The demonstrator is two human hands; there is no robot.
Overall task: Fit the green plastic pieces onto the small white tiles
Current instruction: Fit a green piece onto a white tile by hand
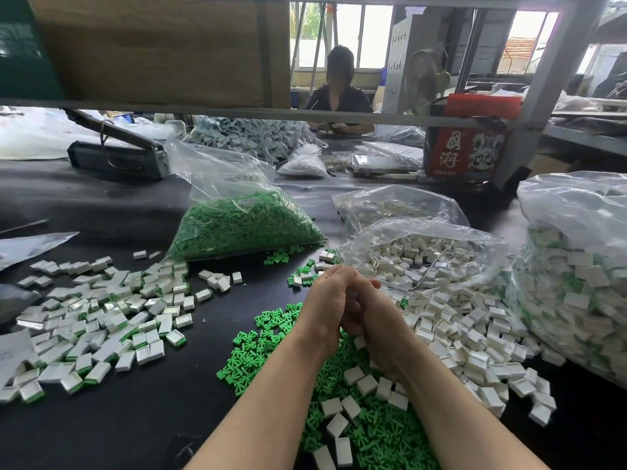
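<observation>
Head view: left hand [325, 300] & right hand [369, 317] pressed together at centre, fingers curled; can't tell what's held. Green pieces [271, 337] at 6 o'clock, white tiles [475, 320] at 3. Advice: align piece squarely w/ tile, press evenly.

Head-worn view, forward-down, close over table [101, 435]

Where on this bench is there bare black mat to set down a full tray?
Bare mat lies at near left, between the finished tiles and the loose green pieces, and far left before the green bag. Right of the hands is crowded with white tiles and bags.
</observation>
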